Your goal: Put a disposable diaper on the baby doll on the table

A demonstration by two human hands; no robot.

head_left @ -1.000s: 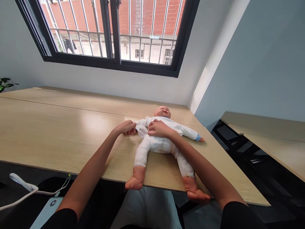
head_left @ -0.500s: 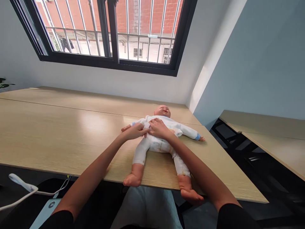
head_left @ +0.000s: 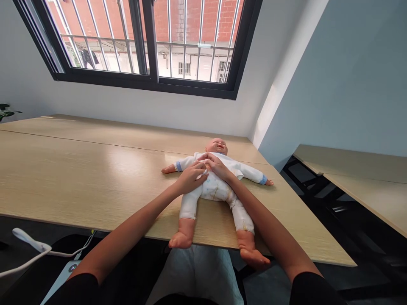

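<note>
A baby doll [head_left: 219, 189] in a white romper lies on its back on the light wooden table [head_left: 95, 178], arms spread, bare feet hanging over the near edge. My left hand [head_left: 191, 177] rests on the doll's chest with fingers curled, pinching the white cloth. Just to its right, my right hand [head_left: 216, 165] also sits on the chest, fingers bent onto the front of the garment. The two hands meet at the middle of the chest. The doll's head [head_left: 216, 146] points toward the window.
A black-framed barred window [head_left: 149, 46] fills the wall behind. A second wooden table [head_left: 359, 178] stands to the right across a dark gap. A white cable [head_left: 28, 254] and a device lie below the table at left. Plant leaves [head_left: 6, 111] show at far left.
My left hand let go at the doll's left sleeve and moved right onto the chest. The doll's left arm now lies stretched out and uncovered. Both hands meet at the chest.
</note>
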